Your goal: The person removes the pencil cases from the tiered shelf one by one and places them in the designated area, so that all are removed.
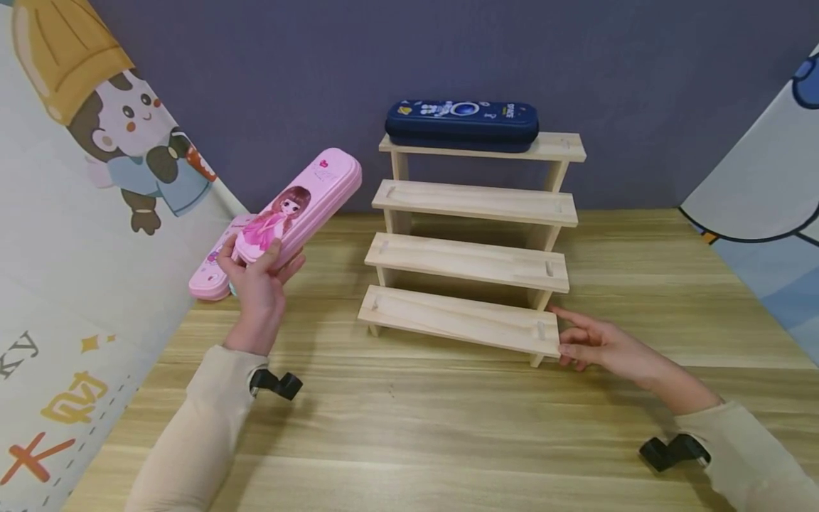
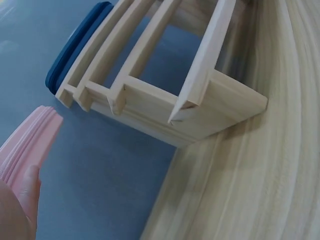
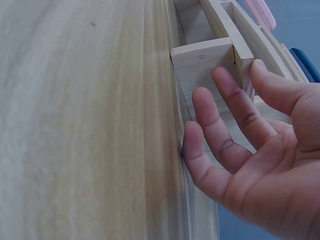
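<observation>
In the head view, the left hand (image 1: pixel 259 288) grips the lower end of a pink pencil case (image 1: pixel 316 195), tilted above the counter (image 1: pixel 397 441), left of the wooden shelf (image 1: pixel 470 259). Another pink case (image 1: pixel 207 276) lies behind that hand; a navy case (image 1: pixel 461 128) sits on the top step. The right hand (image 1: pixel 604 347) touches the lowest step's end.

The left wrist view shows the thumb against the held case, apart from the shelf.

In the right wrist view, the right grip is loosely spread, its thumb at the step's edge.
</observation>
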Available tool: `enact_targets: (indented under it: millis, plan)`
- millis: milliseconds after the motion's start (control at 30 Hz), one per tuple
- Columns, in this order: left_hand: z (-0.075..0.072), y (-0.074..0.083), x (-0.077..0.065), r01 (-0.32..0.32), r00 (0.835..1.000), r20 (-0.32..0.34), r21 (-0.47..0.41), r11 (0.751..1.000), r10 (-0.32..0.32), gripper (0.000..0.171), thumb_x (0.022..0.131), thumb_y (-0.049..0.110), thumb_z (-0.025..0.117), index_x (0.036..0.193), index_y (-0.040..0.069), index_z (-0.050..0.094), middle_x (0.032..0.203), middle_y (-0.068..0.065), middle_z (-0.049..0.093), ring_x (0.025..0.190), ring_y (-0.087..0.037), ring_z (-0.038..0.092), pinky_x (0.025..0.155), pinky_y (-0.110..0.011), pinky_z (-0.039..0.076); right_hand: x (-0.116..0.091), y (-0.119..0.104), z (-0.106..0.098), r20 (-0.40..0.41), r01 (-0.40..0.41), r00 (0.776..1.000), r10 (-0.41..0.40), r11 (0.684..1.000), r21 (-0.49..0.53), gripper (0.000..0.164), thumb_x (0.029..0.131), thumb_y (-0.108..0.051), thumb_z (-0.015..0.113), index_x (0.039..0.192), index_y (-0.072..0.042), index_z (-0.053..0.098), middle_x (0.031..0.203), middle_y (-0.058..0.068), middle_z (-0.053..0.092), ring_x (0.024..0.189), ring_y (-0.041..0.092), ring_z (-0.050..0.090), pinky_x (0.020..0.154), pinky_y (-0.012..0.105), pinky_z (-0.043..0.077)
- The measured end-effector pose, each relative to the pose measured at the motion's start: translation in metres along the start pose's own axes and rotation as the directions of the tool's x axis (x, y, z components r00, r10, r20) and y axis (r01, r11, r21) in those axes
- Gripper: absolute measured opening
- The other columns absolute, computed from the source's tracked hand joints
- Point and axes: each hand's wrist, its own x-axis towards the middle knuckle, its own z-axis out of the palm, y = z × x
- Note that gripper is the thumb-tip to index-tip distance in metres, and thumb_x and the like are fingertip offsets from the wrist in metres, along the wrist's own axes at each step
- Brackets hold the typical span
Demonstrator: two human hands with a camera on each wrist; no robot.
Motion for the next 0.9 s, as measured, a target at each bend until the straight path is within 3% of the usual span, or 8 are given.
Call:
enact_targets:
  millis: [467, 733, 900]
  plan:
    - [-0.017, -0.015, 0.007, 0.084, 0.991, -0.1, -0.075, 0.994, -0.091, 0.066, 0.09, -0.017, 0.057, 0.132, 0.021, 0.024, 0.139, -0.012, 0.042, 0.084, -0.029, 0.072, 0.067, -0.048, 0.062, 0.0, 0.0, 0.0, 0.002, 0.009, 1.0, -0.009, 1.0, 0.005, 0.068, 0.103, -0.004, 0.051, 0.156, 0.004, 0.009, 0.11, -0.004, 0.068, 0.09, 0.016, 0.066, 0.069, 0.032, 0.06]
    - [-0.029, -0.028, 0.008, 0.114, 0.988, -0.11, 0.033, 0.993, -0.109, 0.068, 0.089, -0.016, 0.061, 0.132, 0.021, 0.022, 0.137, -0.016, 0.042, 0.082, -0.028, 0.071, 0.072, -0.043, 0.063, 0.0, -0.001, 0.0, -0.003, 0.007, 1.0, -0.007, 1.0, -0.003, 0.068, 0.103, -0.005, 0.052, 0.155, 0.006, 0.009, 0.11, -0.005, 0.068, 0.09, 0.016, 0.066, 0.069, 0.032, 0.06]
    - [-0.034, -0.032, 0.008, 0.139, 0.982, -0.139, 0.059, 0.989, -0.13, 0.075, 0.087, -0.018, 0.062, 0.135, 0.021, 0.019, 0.139, -0.016, 0.041, 0.09, -0.028, 0.071, 0.078, -0.043, 0.063, 0.0, -0.001, 0.0, -0.002, 0.002, 1.0, -0.002, 1.0, 0.0, 0.069, 0.103, -0.005, 0.052, 0.155, 0.007, 0.008, 0.11, -0.006, 0.068, 0.09, 0.016, 0.066, 0.069, 0.031, 0.06]
